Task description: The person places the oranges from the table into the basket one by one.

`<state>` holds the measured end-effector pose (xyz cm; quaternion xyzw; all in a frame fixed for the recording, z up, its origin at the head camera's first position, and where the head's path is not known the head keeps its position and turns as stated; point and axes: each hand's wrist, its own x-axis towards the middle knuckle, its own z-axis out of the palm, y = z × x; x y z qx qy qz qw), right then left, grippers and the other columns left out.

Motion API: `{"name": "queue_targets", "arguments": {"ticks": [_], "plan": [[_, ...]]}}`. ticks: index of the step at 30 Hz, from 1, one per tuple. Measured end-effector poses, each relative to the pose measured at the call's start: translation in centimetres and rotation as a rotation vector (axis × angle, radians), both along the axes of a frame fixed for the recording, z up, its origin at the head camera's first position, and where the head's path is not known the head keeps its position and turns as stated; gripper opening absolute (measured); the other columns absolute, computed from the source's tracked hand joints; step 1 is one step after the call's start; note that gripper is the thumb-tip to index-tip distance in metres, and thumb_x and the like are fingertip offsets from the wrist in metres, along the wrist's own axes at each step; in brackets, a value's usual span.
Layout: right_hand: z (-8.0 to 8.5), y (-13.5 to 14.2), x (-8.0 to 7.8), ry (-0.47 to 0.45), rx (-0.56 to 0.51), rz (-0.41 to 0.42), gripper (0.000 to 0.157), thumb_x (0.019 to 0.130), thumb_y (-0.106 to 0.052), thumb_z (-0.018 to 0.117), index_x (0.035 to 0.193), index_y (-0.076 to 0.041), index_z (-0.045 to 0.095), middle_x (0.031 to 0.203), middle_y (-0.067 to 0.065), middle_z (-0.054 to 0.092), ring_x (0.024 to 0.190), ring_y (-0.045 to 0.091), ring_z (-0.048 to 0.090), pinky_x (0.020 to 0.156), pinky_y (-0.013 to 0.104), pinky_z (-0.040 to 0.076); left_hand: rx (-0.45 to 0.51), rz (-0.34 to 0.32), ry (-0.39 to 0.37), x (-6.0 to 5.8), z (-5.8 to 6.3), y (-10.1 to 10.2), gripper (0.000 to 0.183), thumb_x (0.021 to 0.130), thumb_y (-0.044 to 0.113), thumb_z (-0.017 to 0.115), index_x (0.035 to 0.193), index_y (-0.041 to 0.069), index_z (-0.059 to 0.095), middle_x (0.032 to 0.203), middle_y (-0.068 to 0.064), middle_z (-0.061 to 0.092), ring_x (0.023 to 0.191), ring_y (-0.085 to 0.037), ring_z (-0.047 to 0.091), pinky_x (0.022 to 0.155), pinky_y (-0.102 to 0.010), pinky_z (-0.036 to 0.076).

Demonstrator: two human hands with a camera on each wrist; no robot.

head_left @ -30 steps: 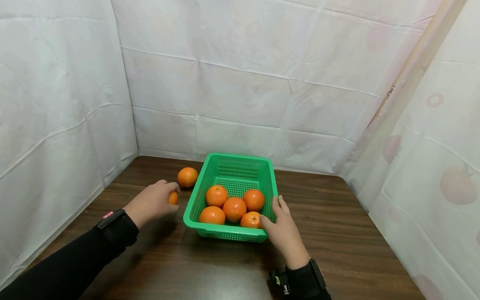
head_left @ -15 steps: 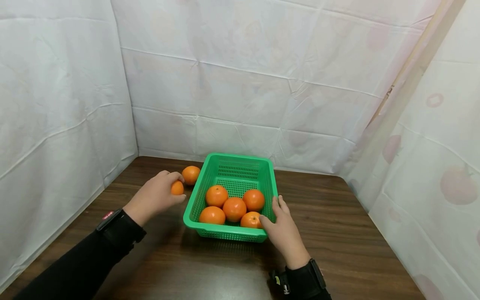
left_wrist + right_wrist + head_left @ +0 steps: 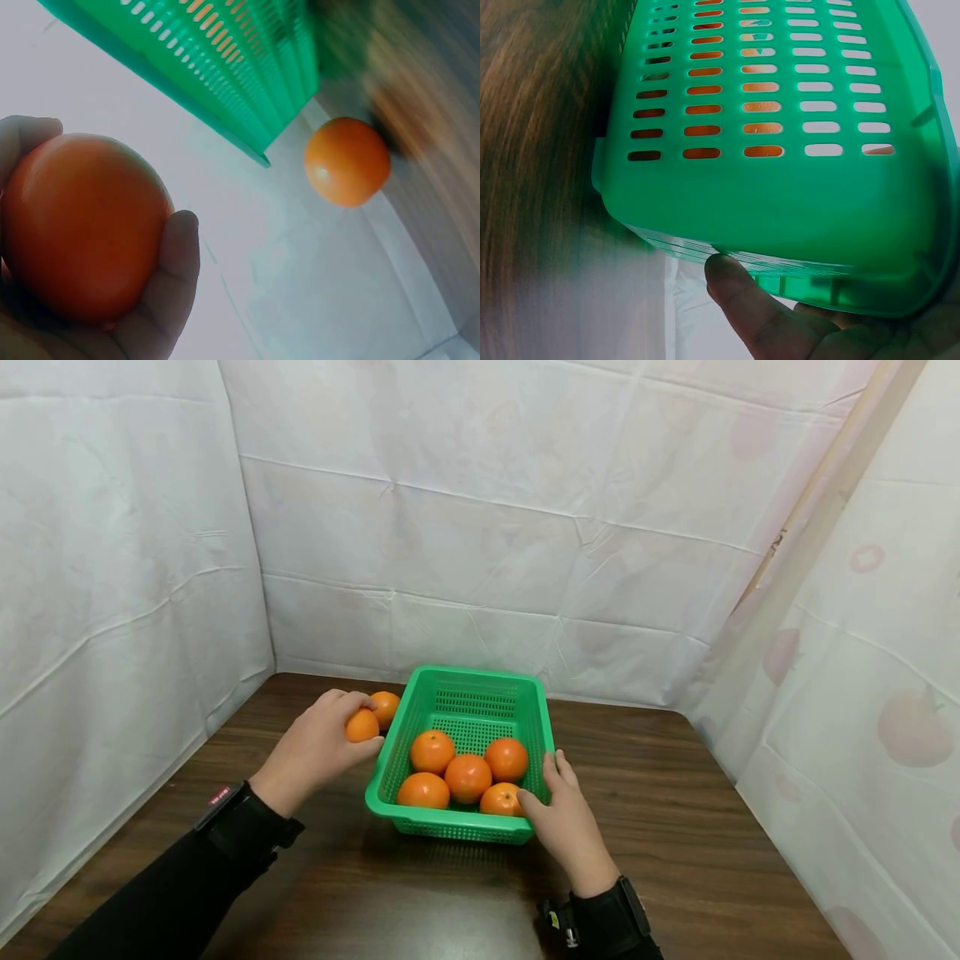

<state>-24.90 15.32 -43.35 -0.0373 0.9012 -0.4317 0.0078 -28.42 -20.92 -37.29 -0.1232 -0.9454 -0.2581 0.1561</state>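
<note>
My left hand (image 3: 317, 745) holds an orange (image 3: 362, 726) beside the left wall of the green plastic basket (image 3: 459, 820). In the left wrist view, fingers and thumb curl round that orange (image 3: 86, 225). Just behind it, a second orange (image 3: 387, 707) lies on the table by the basket and is partly covered in the head view. Several oranges (image 3: 468, 779) sit in the basket's near half. At the basket's near right corner, my right hand (image 3: 567, 828) grips the rim, thumb over the inside; the right wrist view shows a fingertip against the slotted outer wall (image 3: 742, 195).
The dark wood table (image 3: 660, 793) reaches back to a white cloth (image 3: 480, 552) hung behind it. More cloth (image 3: 112, 568) closes off the left side, and a fruit-printed sheet (image 3: 870, 710) hangs on the right. Black bands with small devices circle both wrists.
My left hand has raised its orange a little and carried it rightward toward the basket. The loose orange behind has shifted slightly right, closer to the basket wall. My right hand stays on the rim.
</note>
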Motion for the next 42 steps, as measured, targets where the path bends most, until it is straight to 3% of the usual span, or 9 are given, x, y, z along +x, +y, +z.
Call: {"name": "queue_targets", "arguments": {"ticks": [11,42], "plan": [[-0.3,0.1,-0.3,-0.008,-0.012,-0.007,0.081,0.107,-0.039,0.059,0.171,-0.014,0.016,0.181,0.008,0.003,0.163,0.044,0.020,0.123,0.069,0.032,0.007,-0.025,0.006,0.7,1.4,1.4,0.044,0.092,0.032,0.079,0.130,0.012,0.068,0.128,-0.015,0.061,0.094,-0.029,0.063,0.073,-0.036,0.058],[-0.1,-0.1,0.0,0.002,-0.001,-0.008,0.080,0.107,-0.037,0.061,0.171,-0.012,0.019,0.181,0.010,0.005,0.162,0.045,0.022,0.122,0.069,0.034,-0.014,-0.075,0.039,1.5,1.8,3.2,0.042,0.091,0.029,0.082,0.128,0.017,0.068,0.124,-0.013,0.062,0.089,-0.026,0.063,0.072,-0.035,0.060]]}}
